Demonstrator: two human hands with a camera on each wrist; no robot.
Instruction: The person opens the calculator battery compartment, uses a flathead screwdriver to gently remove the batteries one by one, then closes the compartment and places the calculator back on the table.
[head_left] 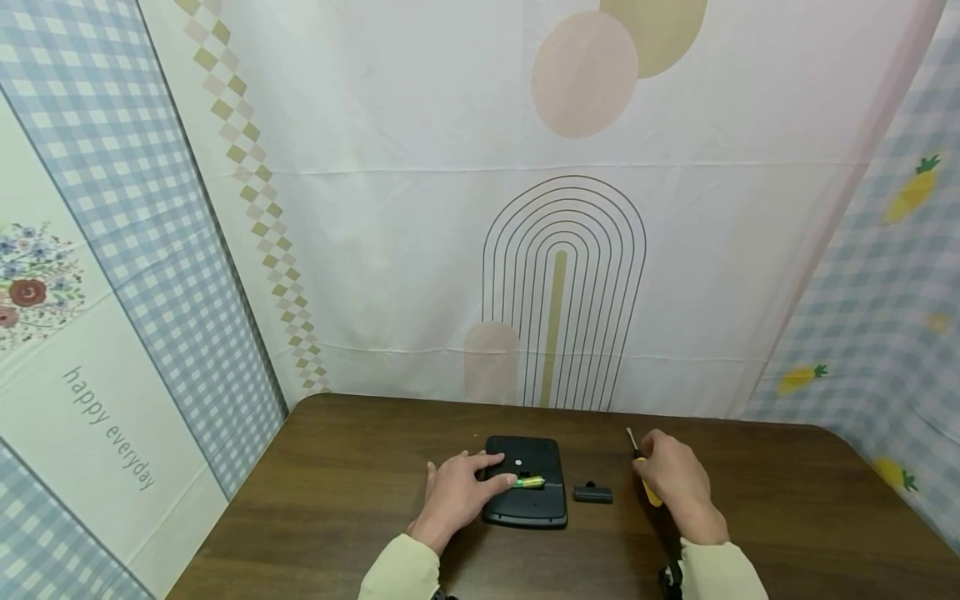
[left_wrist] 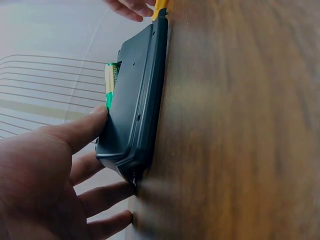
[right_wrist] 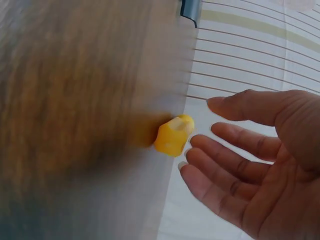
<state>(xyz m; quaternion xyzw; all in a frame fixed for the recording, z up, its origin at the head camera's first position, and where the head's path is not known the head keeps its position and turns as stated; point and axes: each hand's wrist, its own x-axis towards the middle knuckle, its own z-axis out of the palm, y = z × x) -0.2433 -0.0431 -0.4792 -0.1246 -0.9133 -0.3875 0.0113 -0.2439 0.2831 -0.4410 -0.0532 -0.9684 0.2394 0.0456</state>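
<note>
A flat black device (head_left: 534,504), shaped like a calculator, lies back side up on the table. A green and pale yellow battery (head_left: 531,482) sits across its back and sticks up above the surface in the left wrist view. My left hand (head_left: 459,493) rests on the device's left side, thumb against the battery's end, fingers extended and spread along the edge. To the right, my right hand (head_left: 677,475) is beside a screwdriver (head_left: 649,492) with a yellow and black handle. In the right wrist view its fingers are loosely bent, apart from the yellow handle end (right_wrist: 172,137).
A small black battery cover (head_left: 593,494) lies between the device and the screwdriver. The brown wooden table (head_left: 337,492) ends at a patterned white cloth (head_left: 390,275) behind, with blue checked cloth on both sides.
</note>
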